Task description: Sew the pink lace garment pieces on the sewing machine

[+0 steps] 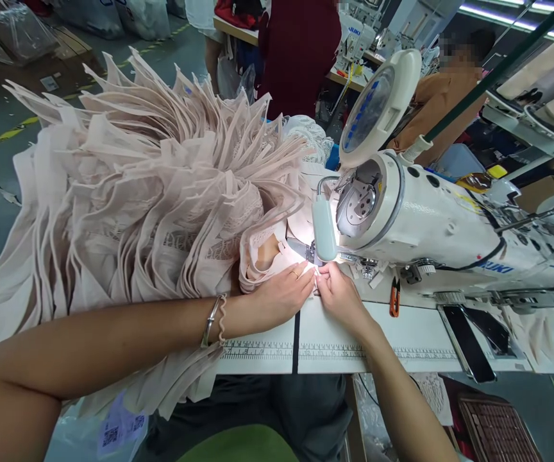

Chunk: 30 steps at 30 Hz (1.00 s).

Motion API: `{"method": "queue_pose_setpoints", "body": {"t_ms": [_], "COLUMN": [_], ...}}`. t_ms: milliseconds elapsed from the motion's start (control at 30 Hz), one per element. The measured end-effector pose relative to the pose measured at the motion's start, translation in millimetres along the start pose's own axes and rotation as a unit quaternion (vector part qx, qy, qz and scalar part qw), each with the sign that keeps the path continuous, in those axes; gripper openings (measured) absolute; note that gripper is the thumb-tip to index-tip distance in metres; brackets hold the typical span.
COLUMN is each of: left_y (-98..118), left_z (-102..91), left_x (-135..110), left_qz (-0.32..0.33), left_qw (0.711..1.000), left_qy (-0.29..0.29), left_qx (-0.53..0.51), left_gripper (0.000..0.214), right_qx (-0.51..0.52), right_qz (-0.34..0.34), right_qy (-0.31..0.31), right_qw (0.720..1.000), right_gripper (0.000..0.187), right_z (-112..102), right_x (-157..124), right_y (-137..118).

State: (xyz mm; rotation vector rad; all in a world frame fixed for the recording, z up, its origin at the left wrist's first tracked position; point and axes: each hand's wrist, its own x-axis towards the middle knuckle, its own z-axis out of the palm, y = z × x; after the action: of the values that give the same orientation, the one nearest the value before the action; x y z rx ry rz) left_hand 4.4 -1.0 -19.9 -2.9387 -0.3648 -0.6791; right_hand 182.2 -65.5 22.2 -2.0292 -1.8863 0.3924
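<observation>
Both hands meet at the front of a white sewing machine (416, 205), just below its lit needle area. My left hand (286, 292), with a ring and a bracelet, lies over a pale pink garment piece (279, 260), its fingers pressed together on the fabric near the edge. Close beside it, my right hand (340, 295) pinches the edge of the same fabric between thumb and fingers. A small pale green lamp (324, 228) hangs in front of the needle and hides part of the stitching spot. The fabric runs left into a large heap of similar lace-trimmed garments (152, 212).
A round magnifier (377, 106) rises above the machine head. Orange-handled thread snips (395, 297) and a phone (468, 343) lie to the right. A printed ruler (262, 351) lines the table's front edge. Other people (301, 58) are beyond the machine.
</observation>
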Motion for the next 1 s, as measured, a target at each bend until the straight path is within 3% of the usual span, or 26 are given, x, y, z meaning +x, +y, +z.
{"method": "queue_pose_setpoints", "body": {"t_ms": [133,300,433,500,667,1000], "left_y": [0,-3,-13,-17,-11,-1], "left_z": [1.5,-11.6,-24.8,-25.6,-19.0,-6.3], "left_x": [4,10,12,12,14,12], "left_qz": [-0.014,-0.051,-0.086,-0.066,-0.034,-0.027], "left_qw": [1.0,0.993,0.994,0.995,0.996,0.999], "left_qy": [0.006,-0.024,-0.053,-0.072,-0.062,-0.014], "left_qx": [-0.024,-0.107,-0.043,-0.027,-0.051,-0.027], "left_gripper": [0.031,0.025,0.023,0.022,0.016,0.028], "right_qx": [-0.001,-0.099,-0.203,-0.252,-0.293,-0.191], "right_qz": [-0.136,-0.192,-0.17,-0.151,-0.188,-0.117], "right_qy": [0.05,0.1,0.142,0.162,0.137,0.061], "right_qw": [0.989,0.971,0.954,0.942,0.927,0.973], "right_gripper": [0.033,0.039,0.031,0.028,0.033,0.05], "right_z": [1,14,17,16,14,13], "right_x": [-9,-10,-4,-2,3,7], "right_y": [17,18,5,0,0,16]}}
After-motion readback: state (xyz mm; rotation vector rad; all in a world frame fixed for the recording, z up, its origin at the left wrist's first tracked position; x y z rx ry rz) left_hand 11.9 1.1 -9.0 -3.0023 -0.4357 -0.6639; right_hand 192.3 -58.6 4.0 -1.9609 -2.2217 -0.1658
